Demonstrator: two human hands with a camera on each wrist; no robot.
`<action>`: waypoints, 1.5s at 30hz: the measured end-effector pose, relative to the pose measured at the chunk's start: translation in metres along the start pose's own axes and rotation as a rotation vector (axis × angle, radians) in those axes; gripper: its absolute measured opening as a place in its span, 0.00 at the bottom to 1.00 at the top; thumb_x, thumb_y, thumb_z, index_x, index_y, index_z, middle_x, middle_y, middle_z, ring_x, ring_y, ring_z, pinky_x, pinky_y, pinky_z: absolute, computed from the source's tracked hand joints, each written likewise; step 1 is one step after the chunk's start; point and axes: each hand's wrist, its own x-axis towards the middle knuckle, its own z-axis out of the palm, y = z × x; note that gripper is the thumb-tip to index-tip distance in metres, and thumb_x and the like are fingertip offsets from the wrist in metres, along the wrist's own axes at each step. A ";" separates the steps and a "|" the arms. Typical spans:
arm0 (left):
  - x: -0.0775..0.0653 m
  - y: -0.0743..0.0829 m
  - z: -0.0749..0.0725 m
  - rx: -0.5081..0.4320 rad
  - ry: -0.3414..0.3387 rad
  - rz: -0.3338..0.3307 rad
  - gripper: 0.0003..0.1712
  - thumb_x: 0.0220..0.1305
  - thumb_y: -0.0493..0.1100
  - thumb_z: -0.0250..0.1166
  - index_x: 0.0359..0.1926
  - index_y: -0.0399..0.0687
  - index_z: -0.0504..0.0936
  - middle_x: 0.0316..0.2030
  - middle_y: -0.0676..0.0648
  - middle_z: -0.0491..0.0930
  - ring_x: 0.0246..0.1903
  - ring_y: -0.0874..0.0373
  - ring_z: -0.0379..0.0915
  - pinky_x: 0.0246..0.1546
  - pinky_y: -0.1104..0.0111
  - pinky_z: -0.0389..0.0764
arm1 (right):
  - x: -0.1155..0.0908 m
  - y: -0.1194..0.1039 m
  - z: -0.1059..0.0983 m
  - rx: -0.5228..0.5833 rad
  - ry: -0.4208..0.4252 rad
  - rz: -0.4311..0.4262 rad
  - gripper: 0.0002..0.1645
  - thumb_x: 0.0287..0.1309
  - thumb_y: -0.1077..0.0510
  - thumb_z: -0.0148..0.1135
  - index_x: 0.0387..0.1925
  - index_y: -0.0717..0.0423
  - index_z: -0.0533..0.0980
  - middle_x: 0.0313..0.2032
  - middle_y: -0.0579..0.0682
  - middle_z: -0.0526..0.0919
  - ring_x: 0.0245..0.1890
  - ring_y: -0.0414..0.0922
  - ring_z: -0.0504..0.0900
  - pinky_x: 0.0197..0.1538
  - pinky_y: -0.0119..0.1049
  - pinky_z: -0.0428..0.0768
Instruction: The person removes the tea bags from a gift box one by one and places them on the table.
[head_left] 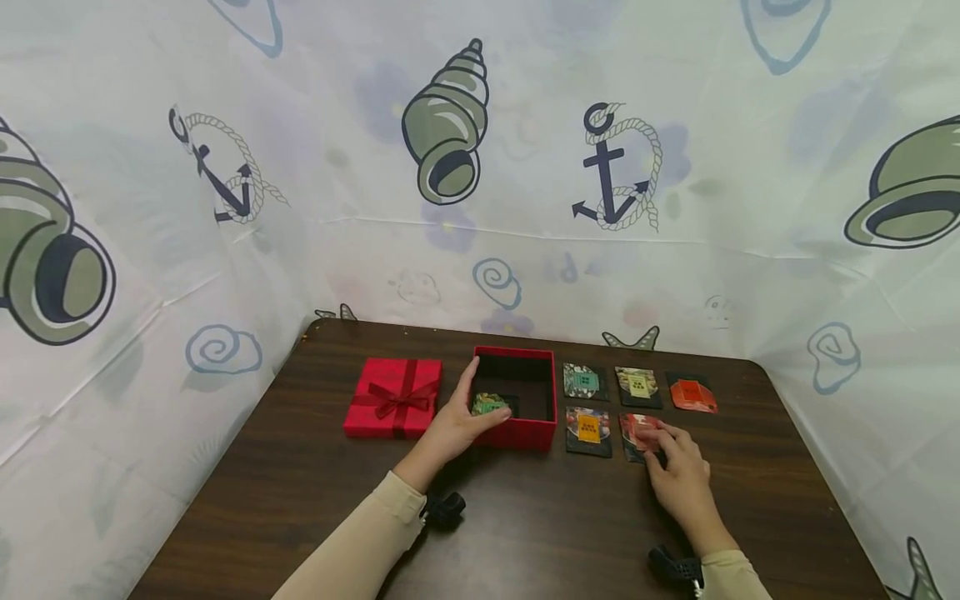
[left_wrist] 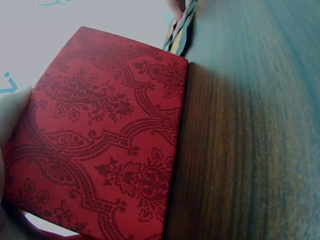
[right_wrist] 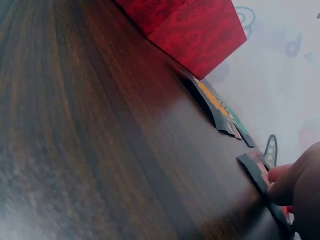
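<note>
An uncovered red box (head_left: pixel 517 435) with a dark inside stands at the table's middle. My left hand (head_left: pixel 457 425) grips its left side, thumb over the front rim and fingers along the left wall. In the left wrist view the box's patterned wall (left_wrist: pixel 100 135) fills much of the picture. Inside lies a packet with a green label (head_left: pixel 489 405), partly hidden by the thumb. To the right, my right hand (head_left: pixel 684 475) holds a red flat packet (head_left: pixel 630 427) between thumb and fingers at its right edge. The right wrist view shows fingertips on that packet (right_wrist: pixel 254 172).
A red lid with a ribbon bow (head_left: pixel 371 423) lies left of the box. Right of it are flat packets labelled green (head_left: pixel 587 382), yellow (head_left: pixel 639 387), orange-red (head_left: pixel 693 395) and orange (head_left: pixel 588 430). A printed cloth (head_left: pixel 525 275) hangs behind the dark wooden table (head_left: pixel 525 517).
</note>
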 end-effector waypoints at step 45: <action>0.001 0.002 -0.001 -0.012 -0.009 0.008 0.65 0.61 0.71 0.76 0.88 0.82 0.42 0.87 0.41 0.53 0.79 0.32 0.62 0.73 0.30 0.69 | 0.031 -0.133 -0.036 0.637 -0.104 -0.017 0.10 0.82 0.59 0.59 0.49 0.63 0.80 0.42 0.55 0.83 0.39 0.48 0.84 0.41 0.31 0.86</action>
